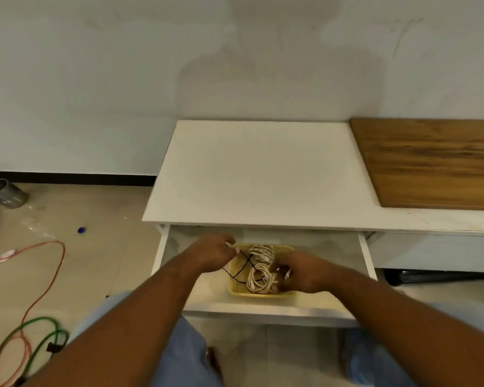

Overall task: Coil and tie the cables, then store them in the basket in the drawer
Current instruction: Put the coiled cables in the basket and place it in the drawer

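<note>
A yellow basket (235, 289) sits in the open white drawer (344, 258). Inside it lie two coiled white cables, one at the back (261, 252) and one at the front (259, 279). A thin black cable (242, 268) runs across the basket and over its left rim. My left hand (215, 251) hovers at the basket's left edge with fingers pinched, seemingly on the black cable. My right hand (299, 272) rests over the basket's right side, its fingers curled against the front white coil; whether it grips the coil is unclear.
The white cabinet top (263, 174) lies above the drawer, with a wooden board (436, 163) at its right. On the floor at left lie an orange cable (53, 272), a green cable (39, 339), a metal can (4, 192) and a blue cap (81, 230).
</note>
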